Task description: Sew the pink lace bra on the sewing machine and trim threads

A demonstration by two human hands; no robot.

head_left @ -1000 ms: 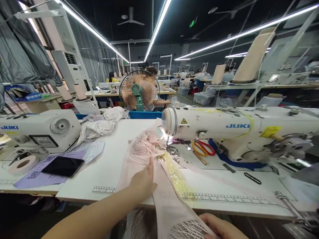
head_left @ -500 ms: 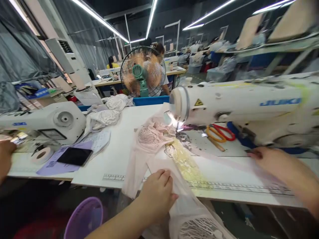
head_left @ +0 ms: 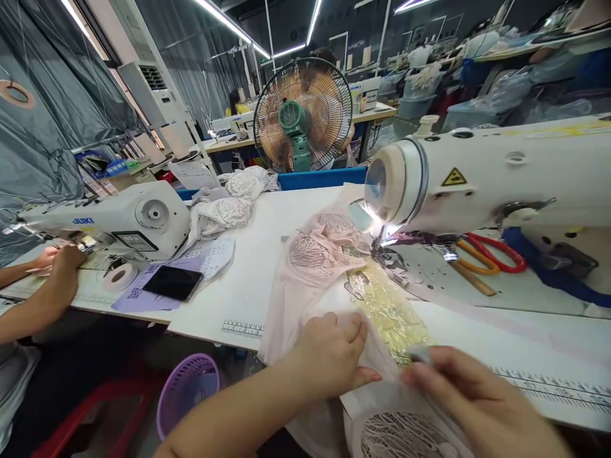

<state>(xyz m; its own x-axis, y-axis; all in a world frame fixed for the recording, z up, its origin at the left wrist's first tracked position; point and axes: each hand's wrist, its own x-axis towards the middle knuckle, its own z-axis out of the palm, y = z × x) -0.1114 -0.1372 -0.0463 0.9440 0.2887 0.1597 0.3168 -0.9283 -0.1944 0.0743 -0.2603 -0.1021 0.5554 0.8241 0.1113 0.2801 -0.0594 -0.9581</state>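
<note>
A pale pink lace bra (head_left: 312,251) runs from beside the sewing machine's needle down over the table's front edge, with a patterned cup in front. My left hand (head_left: 329,350) is closed on its sheer fabric, thumb pointing right. My right hand (head_left: 470,394), slightly blurred, pinches a small grey object (head_left: 420,355) whose kind I cannot make out, just above the lower lace part. Between the needle area and my right hand lies a yellowish clear strip (head_left: 389,305). The white sewing machine (head_left: 477,178) stands at the right, its lamp lit.
Orange-handled scissors (head_left: 480,257) and red-handled scissors (head_left: 501,251) lie under the machine arm. Left are a phone (head_left: 172,282), a tape roll (head_left: 119,277), white lace pieces (head_left: 224,213) and another machine (head_left: 138,219) with a co-worker's hands (head_left: 64,261). A fan (head_left: 303,117) stands behind; a purple basket (head_left: 188,388) below.
My right hand has come from the machine bed at the right to the fabric near my left hand, now with a small grey object. The view has turned left; my left hand stays on the bra.
</note>
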